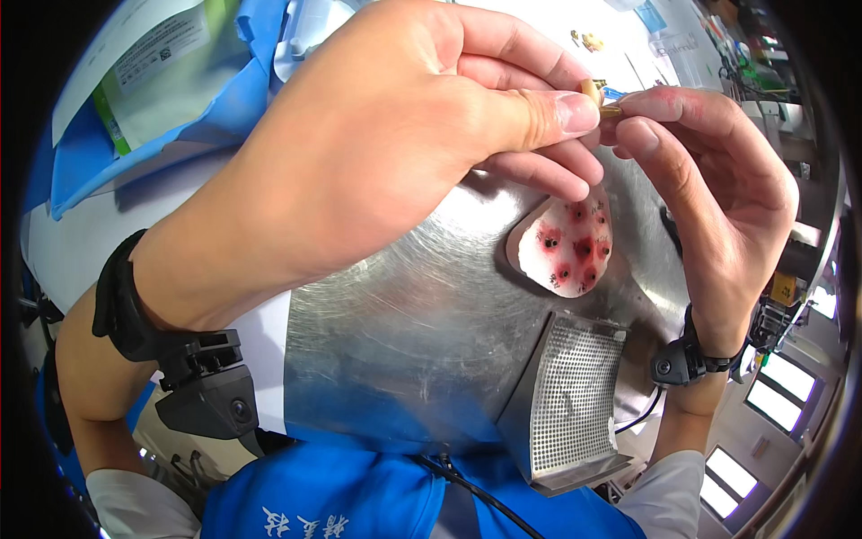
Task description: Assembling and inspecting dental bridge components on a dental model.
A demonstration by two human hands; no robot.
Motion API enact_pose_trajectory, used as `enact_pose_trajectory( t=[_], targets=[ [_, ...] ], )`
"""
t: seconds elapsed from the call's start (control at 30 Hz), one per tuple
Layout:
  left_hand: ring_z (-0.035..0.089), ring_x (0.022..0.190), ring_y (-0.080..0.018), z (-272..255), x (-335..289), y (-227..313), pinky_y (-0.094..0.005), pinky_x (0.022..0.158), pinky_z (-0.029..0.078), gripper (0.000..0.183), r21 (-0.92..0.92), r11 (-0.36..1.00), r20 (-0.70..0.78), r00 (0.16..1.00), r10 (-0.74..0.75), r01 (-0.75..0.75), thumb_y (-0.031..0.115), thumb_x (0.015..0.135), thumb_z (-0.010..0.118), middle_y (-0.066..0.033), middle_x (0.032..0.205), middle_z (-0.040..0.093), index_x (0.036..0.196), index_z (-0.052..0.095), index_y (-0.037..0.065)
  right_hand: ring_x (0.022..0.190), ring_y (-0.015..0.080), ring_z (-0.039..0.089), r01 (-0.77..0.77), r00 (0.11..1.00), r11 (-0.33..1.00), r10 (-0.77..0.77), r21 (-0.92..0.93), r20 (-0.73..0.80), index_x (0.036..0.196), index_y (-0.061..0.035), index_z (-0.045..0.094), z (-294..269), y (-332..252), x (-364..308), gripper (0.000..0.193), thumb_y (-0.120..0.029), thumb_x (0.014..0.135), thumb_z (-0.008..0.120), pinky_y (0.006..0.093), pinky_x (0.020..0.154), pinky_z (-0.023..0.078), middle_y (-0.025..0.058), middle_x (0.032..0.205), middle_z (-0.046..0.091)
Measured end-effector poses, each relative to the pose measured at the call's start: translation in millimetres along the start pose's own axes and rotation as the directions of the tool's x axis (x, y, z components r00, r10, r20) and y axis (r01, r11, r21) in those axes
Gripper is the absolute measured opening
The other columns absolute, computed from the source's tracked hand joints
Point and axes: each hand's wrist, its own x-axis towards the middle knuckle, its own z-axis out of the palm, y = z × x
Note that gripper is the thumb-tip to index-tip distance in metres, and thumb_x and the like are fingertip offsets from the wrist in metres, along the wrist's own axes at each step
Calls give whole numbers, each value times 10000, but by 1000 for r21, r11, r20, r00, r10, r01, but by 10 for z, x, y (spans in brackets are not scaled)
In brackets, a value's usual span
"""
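Scratched metal desk (386, 332), red-stained white slab (569, 251) lying on it; above, left hand (404, 135) pinches a small cream piece (590, 90), right hand (732, 184) grips a slim gold-coloured piece (611, 112) at fingertips, just beside it.

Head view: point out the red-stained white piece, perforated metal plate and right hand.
Red-stained white piece (567, 251), head view: upper face.
Perforated metal plate (579, 388), head view: perforated face.
Right hand (725, 198), head view: mid-hand.
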Motion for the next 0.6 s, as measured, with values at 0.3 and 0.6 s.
enact_pose_trajectory(
  t=[0.3, 0.6],
  targets=[
    [707, 1133, -261, 63, 36, -54, -355, 982, 603, 321, 21, 999, -1, 999, 45, -45, 92, 1034, 633, -213, 1224, 692, 1295, 611, -93, 960, 156, 673, -135, 981, 926, 77, 352, 176, 1065, 8, 696, -19, 81, 69, 114, 6, 951, 704, 301, 907, 527, 105, 1100, 713],
    [714, 1123, -263, 55, -1, -103, -358, 971, 610, 310, 44, 995, 0, 996, 87, -87, 91, 1031, 632, -212, 1224, 697, 1288, 629, -84, 1020, 173, 676, -148, 974, 926, 76, 347, 213, 1049, 12, 693, -45, 94, 76, 106, 21, 944, 706, 329, 957, 527, 121, 1123, 706]
  ],
)
